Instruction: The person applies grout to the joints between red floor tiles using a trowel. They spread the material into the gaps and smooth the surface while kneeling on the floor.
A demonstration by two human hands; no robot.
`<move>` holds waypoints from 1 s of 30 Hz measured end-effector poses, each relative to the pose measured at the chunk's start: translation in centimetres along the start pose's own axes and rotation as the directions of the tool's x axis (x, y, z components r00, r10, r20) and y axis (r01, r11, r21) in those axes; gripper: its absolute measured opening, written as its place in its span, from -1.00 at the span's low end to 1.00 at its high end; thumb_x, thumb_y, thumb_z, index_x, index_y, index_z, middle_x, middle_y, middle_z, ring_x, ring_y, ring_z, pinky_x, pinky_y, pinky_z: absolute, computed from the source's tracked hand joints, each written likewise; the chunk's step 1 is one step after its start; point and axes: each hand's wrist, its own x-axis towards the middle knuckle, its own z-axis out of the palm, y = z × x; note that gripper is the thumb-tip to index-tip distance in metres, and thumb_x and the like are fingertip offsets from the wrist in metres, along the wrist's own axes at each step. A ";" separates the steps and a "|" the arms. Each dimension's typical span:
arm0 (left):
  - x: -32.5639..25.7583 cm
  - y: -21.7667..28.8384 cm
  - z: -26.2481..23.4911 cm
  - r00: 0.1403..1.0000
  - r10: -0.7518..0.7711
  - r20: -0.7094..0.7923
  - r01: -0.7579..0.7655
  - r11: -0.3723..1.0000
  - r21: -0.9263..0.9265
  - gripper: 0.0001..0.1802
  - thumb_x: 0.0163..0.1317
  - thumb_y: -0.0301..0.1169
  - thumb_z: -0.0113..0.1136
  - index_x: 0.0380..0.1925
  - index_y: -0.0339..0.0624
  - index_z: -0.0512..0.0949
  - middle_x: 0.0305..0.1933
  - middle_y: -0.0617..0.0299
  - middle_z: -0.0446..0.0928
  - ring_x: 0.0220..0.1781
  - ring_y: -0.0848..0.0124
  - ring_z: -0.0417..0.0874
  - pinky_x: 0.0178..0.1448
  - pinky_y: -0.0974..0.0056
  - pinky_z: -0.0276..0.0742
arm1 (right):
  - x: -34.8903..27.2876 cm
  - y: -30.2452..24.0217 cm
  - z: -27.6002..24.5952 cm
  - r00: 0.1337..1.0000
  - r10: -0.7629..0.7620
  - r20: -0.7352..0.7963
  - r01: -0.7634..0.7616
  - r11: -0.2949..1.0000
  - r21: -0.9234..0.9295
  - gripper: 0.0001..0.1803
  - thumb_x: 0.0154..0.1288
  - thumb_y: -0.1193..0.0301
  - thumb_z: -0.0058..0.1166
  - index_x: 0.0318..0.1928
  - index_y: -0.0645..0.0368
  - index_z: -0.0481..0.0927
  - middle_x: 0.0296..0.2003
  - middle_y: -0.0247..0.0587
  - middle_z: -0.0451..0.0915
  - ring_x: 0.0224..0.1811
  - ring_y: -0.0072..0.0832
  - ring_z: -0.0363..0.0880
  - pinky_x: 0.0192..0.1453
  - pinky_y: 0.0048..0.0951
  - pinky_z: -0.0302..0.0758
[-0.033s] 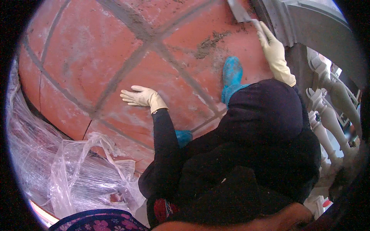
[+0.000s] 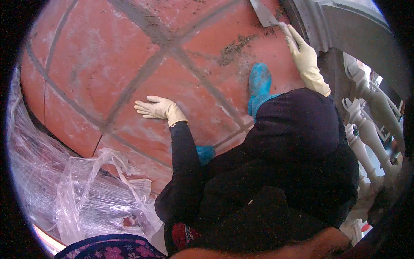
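My right hand (image 2: 305, 60), in a cream rubber glove, is closed round the handle of a trowel (image 2: 264, 14) at the upper right. The trowel's grey blade lies over the reddish tile floor (image 2: 168, 82), close to the base of a grey balustrade. Wide grey mortar joints (image 2: 140, 82) run between the tiles. My left hand (image 2: 156, 108), gloved the same way, is over a tile in the middle with its fingers stretched out and nothing in them. Loose mortar crumbs (image 2: 235, 49) are scattered on the tile below the trowel.
Blue boots (image 2: 260, 80) on my feet stand on the tiles. Crumpled clear plastic wrap (image 2: 92, 198) covers the lower left. Along the right side runs a balustrade with grey balusters (image 2: 366, 125) and a thick curved grey base or rail (image 2: 362, 30).
The trowel in my right hand has shifted slightly to the left, and the hand has moved a little with it. My left hand has stayed in place.
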 end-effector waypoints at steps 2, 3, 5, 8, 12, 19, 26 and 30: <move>0.1 0.2 0.2 1.000 0.002 0.003 -0.002 1.000 0.005 -0.43 0.50 -0.15 -0.12 0.39 -0.25 0.31 0.49 -0.07 0.27 0.56 -0.03 0.20 0.55 -0.20 0.07 | 0.1 0.2 0.0 0.998 -0.020 -0.052 0.020 1.000 0.006 -0.49 0.49 -0.03 -0.09 0.40 -0.40 0.38 0.30 -0.17 0.50 0.20 -0.02 0.56 0.24 -0.25 0.49; 0.1 0.4 0.5 1.000 0.001 -0.001 -0.001 1.000 -0.001 -0.43 0.50 -0.15 -0.12 0.39 -0.24 0.31 0.49 -0.07 0.27 0.56 -0.03 0.19 0.55 -0.20 0.07 | 0.3 0.3 -0.1 0.986 -0.084 -0.144 0.087 0.996 0.015 -0.49 0.49 -0.03 -0.09 0.40 -0.40 0.38 0.29 -0.18 0.50 0.21 -0.02 0.55 0.24 -0.25 0.49; 0.2 0.5 0.6 1.000 0.002 0.000 -0.002 1.000 0.000 -0.42 0.50 -0.14 -0.12 0.39 -0.24 0.31 0.50 -0.07 0.27 0.56 -0.03 0.19 0.55 -0.19 0.07 | 0.6 0.6 -0.1 0.963 -0.087 -0.255 0.117 0.988 0.103 -0.48 0.49 -0.05 -0.09 0.40 -0.39 0.38 0.28 -0.20 0.52 0.18 0.01 0.57 0.22 -0.24 0.51; 0.2 0.6 0.5 1.000 -0.005 0.012 0.005 1.000 -0.012 -0.42 0.51 -0.14 -0.13 0.40 -0.24 0.30 0.50 -0.07 0.26 0.57 -0.03 0.17 0.56 -0.19 0.05 | 0.9 1.1 -0.3 0.987 -0.098 -0.125 0.097 0.995 -0.014 -0.47 0.49 -0.07 -0.09 0.40 -0.39 0.38 0.25 -0.20 0.54 0.13 0.03 0.59 0.18 -0.19 0.53; 0.1 0.8 0.3 0.999 -0.021 0.033 0.022 1.000 -0.022 -0.41 0.50 -0.13 -0.14 0.40 -0.24 0.29 0.52 -0.08 0.23 0.58 -0.02 0.15 0.57 -0.18 0.03 | 1.2 1.3 -0.2 0.983 -0.031 -0.182 0.014 0.995 -0.095 -0.47 0.47 -0.07 -0.07 0.40 -0.41 0.38 0.10 -0.12 0.64 0.06 0.05 0.62 0.10 -0.15 0.55; 0.1 0.8 0.3 0.998 -0.038 0.045 0.040 0.998 -0.041 -0.40 0.49 -0.13 -0.12 0.41 -0.24 0.28 0.52 -0.10 0.23 0.58 -0.02 0.14 0.57 -0.19 0.00 | 1.4 1.1 -0.4 0.989 -0.037 -0.142 0.036 0.999 -0.009 -0.47 0.48 -0.12 -0.12 0.38 -0.40 0.41 0.25 -0.24 0.55 0.17 0.01 0.57 0.21 -0.19 0.51; 0.1 0.6 0.4 1.000 -0.010 0.018 0.011 0.999 -0.032 -0.42 0.51 -0.13 -0.13 0.40 -0.22 0.29 0.51 -0.08 0.24 0.58 -0.03 0.15 0.57 -0.20 0.02 | 1.8 0.8 -0.2 0.996 -0.011 -0.093 0.010 1.000 -0.019 -0.45 0.47 -0.13 -0.13 0.39 -0.41 0.39 0.24 -0.18 0.55 0.22 -0.01 0.54 0.24 -0.21 0.49; 0.1 0.6 0.5 1.000 -0.010 0.021 0.011 1.000 -0.022 -0.42 0.51 -0.13 -0.13 0.40 -0.22 0.30 0.51 -0.07 0.24 0.58 -0.03 0.15 0.57 -0.19 0.03 | 2.4 0.2 -0.1 0.985 0.068 -0.160 -0.044 0.988 0.149 -0.36 0.46 -0.16 -0.10 0.39 -0.15 0.41 0.17 -0.13 0.61 0.15 -0.05 0.61 0.17 -0.24 0.52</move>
